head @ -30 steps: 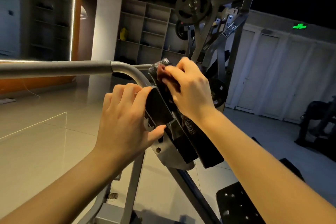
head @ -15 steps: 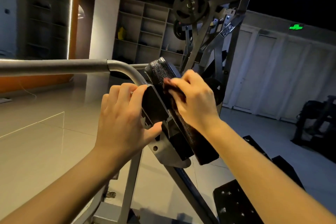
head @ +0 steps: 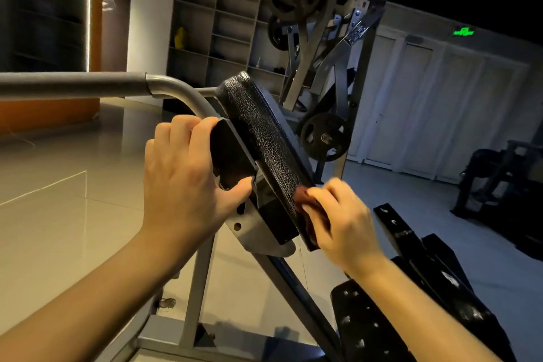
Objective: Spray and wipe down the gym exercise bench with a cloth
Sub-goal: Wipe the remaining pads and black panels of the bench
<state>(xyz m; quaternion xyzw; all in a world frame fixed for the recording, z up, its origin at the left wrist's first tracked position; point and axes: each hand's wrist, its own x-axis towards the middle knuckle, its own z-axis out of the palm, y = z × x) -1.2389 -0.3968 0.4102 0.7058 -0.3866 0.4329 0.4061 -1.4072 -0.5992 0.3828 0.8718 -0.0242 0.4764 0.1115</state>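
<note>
Your left hand is clenched around the black backing plate behind the tilted pad. Its fingers curl over the plate's top edge and the thumb hooks under its lower corner. Your right hand grasps a reddish-brown cloth and presses it to the pad's cracked black face at the lower end, just right of your left thumb.

A slanted label plate sits on the machine frame far above your right hand. A lit green sign hangs higher and to its right. Both are too small to read.

Above your left knuckles, the pad's upper length and top edge lie bare. Below your right grip the pad ends just beside the grey bracket. Past that edge there is open air down to a black seat pad. A grey tube runs off leftward from behind your left fingers.
</note>
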